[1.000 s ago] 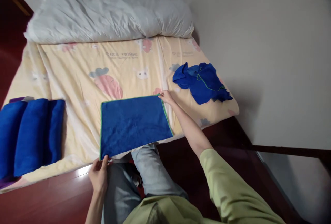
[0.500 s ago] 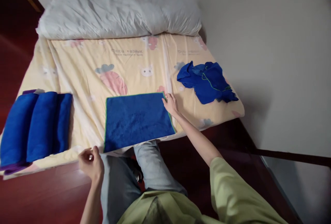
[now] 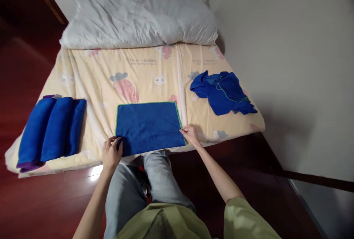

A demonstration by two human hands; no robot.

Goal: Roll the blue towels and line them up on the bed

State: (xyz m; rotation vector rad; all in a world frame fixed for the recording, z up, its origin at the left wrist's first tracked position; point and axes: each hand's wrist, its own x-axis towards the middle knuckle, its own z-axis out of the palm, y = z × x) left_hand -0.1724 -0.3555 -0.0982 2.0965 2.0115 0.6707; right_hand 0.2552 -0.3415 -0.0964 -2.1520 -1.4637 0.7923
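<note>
A blue towel (image 3: 148,126) with green edging lies flat in a rectangle at the bed's near edge. At its left side, close to the near corner, my left hand (image 3: 111,153) has thumb and fingers closed on the edge, and a bit of cloth bunches up between them. On the opposite side, my right hand (image 3: 191,134) pinches the green-edged border a little above the near right corner. Both wrists come in from below, the palms mostly hidden.
Rolled blue towels (image 3: 56,128) lie side by side at the left, with purple cloth under them. A crumpled blue cloth (image 3: 224,93) rests at the right on the patterned sheet (image 3: 146,80). Behind is a grey-white quilt (image 3: 138,14); a wall (image 3: 290,66) stands at right.
My left hand has come up and right from beside the bed onto the towel's left edge. My right hand has slid from the far right corner down along the right edge.
</note>
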